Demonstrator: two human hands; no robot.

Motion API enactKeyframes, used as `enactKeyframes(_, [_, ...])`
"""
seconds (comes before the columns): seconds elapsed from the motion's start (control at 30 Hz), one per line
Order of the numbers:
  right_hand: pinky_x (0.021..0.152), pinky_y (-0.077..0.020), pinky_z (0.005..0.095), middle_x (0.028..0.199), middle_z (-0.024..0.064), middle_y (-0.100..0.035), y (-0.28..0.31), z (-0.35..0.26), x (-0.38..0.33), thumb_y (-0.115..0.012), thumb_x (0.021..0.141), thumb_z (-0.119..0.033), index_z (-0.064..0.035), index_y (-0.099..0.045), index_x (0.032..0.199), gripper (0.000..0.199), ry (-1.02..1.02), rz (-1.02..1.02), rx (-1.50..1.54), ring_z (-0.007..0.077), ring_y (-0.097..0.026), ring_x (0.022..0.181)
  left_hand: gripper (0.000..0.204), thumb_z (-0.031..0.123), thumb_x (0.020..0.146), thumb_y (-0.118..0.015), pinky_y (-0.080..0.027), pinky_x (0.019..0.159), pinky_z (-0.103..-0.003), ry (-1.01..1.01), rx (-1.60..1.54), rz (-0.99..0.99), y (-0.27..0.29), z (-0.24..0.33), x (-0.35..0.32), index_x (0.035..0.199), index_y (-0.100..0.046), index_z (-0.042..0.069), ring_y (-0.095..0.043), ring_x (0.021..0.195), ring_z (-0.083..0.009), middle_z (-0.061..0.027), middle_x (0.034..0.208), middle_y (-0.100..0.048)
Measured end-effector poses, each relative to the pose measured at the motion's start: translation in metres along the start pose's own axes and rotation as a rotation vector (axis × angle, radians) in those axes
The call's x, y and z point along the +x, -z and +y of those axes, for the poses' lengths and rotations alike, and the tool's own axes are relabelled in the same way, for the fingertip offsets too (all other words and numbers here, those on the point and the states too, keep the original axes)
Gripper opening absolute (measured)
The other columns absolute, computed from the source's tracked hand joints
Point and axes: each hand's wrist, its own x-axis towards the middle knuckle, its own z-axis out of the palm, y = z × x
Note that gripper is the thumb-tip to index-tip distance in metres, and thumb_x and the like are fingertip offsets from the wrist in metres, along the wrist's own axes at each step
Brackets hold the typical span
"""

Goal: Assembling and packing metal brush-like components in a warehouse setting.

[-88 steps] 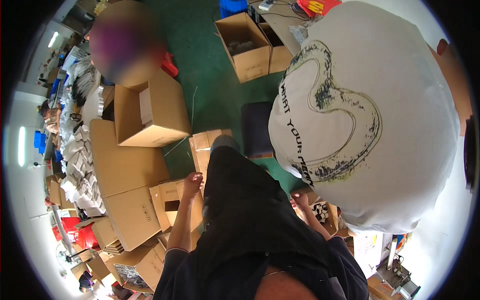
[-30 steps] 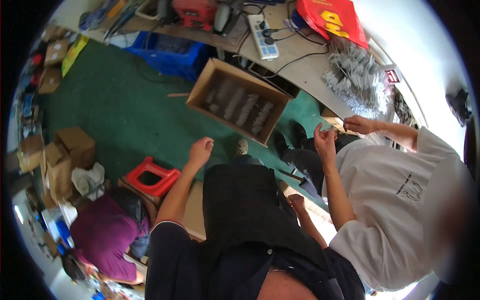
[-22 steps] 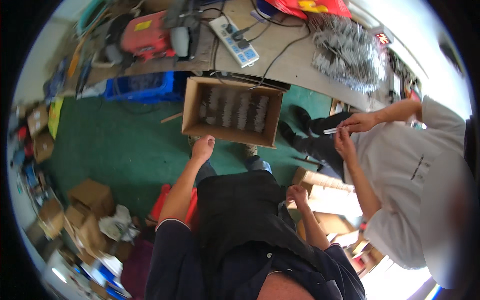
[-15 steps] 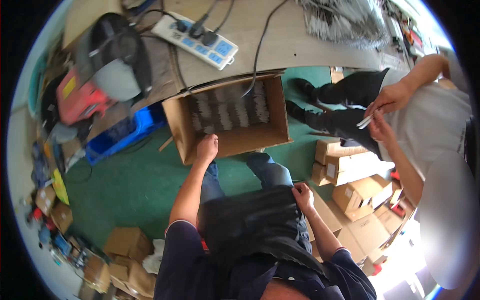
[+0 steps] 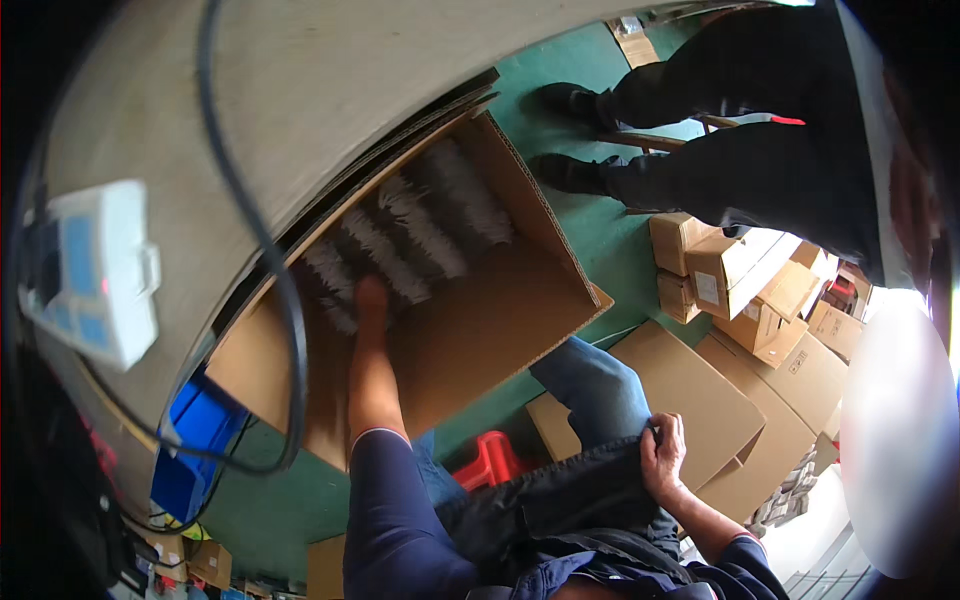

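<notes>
A deep cardboard box [image 5: 480, 320] stands tilted across the view in front of my knees. Inside lie several rows of thin, light grey pieces [image 5: 420, 225] with ragged ends; I cannot make out their kind. My left hand [image 5: 371, 298] reaches down into the box by the nearer left rows, its fingers hidden and dim. Over my lap lies a black apron [image 5: 560, 490]. At its edge, on my knee, my right hand [image 5: 664, 455] is closed with curled fingers on the cloth.
A black cable [image 5: 240, 200] hangs across the left, near a white power strip [image 5: 105, 270] on the table [image 5: 400, 50]. A blue bin [image 5: 195, 440] and a red stool [image 5: 490, 458] stand low down. Cartons [image 5: 690, 400] and a co-worker's legs [image 5: 720, 120] are at right.
My left hand has gone from the box's near rim down inside it. My view has turned and come closer to the box. The right hand stays at the apron's edge.
</notes>
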Motion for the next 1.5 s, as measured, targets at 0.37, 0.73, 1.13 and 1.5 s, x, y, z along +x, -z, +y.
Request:
enactKeyframes(0.37, [0.077,-0.0475,0.0414,0.093,0.0165,-0.053,-0.001,0.001,0.019,-0.057,0.087,-0.009,-0.0026,-0.054,0.1,0.015,-0.051,-0.003,0.106,0.0329,-0.056,0.083,0.05,0.022,0.095,-0.055,-0.058,0.079,-0.045,-0.15,0.116,0.243,-0.017,-0.015,0.002,0.143,-0.052,0.008,-0.069,0.101,-0.0341,-0.0189,0.135,-0.06])
enactKeyframes(0.73, [0.078,-0.0467,0.0386,0.091,0.014,-0.051,0.001,-0.005,0.028,-0.057,0.088,-0.01,-0.0026,-0.053,0.097,0.012,-0.032,-0.015,0.14,0.0291,-0.054,0.082,0.025,0.019,0.095,-0.061,-0.05,0.075,-0.053,0.089,-0.383,0.337,0.053,0.009,-0.02,0.117,-0.06,0.006,-0.063,0.089,-0.0485,-0.0249,0.101,-0.067])
enactKeyframes(1.13, [0.084,-0.049,0.0464,0.096,0.018,-0.06,0.013,0.003,0.014,-0.059,0.088,-0.017,-0.003,-0.057,0.096,0.016,0.019,-0.167,-0.07,0.0386,-0.06,0.094,0.013,0.014,0.1,-0.062,-0.051,0.057,-0.022,0.131,-1.284,0.166,0.254,0.135,-0.175,0.109,-0.063,0.005,-0.063,0.069,-0.007,-0.0011,0.086,-0.068])
enactKeyframes(1.5, [0.068,-0.0546,0.03,0.098,0.0078,-0.068,0.074,-0.184,-0.065,-0.064,0.098,-0.023,0.0007,-0.065,0.111,0.027,-0.045,-0.519,1.204,0.0159,-0.065,0.082,0.012,0.014,0.1,-0.063,-0.046,0.064,-0.021,-0.159,-1.485,-0.136,0.461,0.236,-0.429,0.107,-0.062,0.005,-0.057,0.07,-0.0056,-0.0028,0.089,-0.069])
